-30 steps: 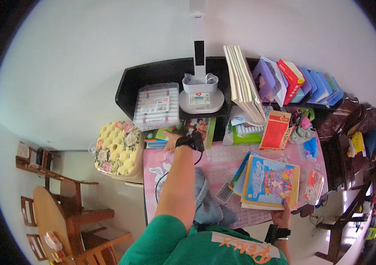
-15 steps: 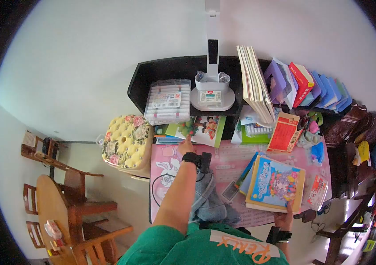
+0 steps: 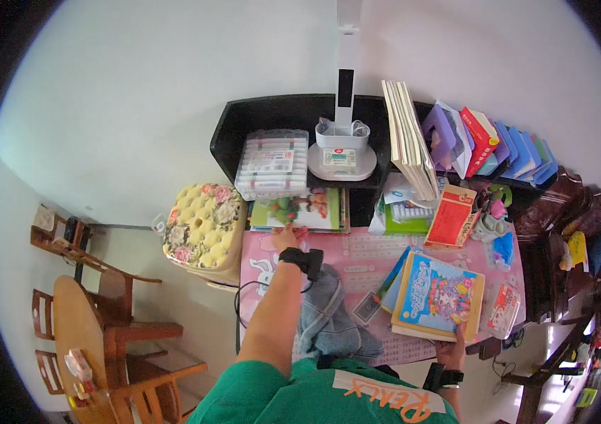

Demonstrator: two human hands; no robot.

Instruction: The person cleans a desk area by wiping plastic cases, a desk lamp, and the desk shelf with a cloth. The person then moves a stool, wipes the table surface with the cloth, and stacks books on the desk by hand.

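Note:
My left hand (image 3: 287, 239) is at the front edge of a picture book (image 3: 307, 215) with green and cartoon-child artwork, its fingers closed on that edge. The picture book lies on a pile in the low compartment beneath the black shelf (image 3: 226, 138). At the desk's front right, my right hand (image 3: 450, 343) grips the lower edge of a stack of books. On top of that stack lies a blue cartoon-covered book (image 3: 438, 293). Part of each hand's grip is hidden.
A case of markers (image 3: 272, 162) and a white lamp (image 3: 343, 162) stand on the shelf. Books lean at its right, by a red booklet (image 3: 450, 215). Denim fabric (image 3: 332, 318) lies on the pink desk mat (image 3: 357, 251). A floral stool (image 3: 205, 226) stands left.
The picture book has straightened and slid left and deeper into the compartment, with my left hand moving left along with it. My right hand stays at the book stack.

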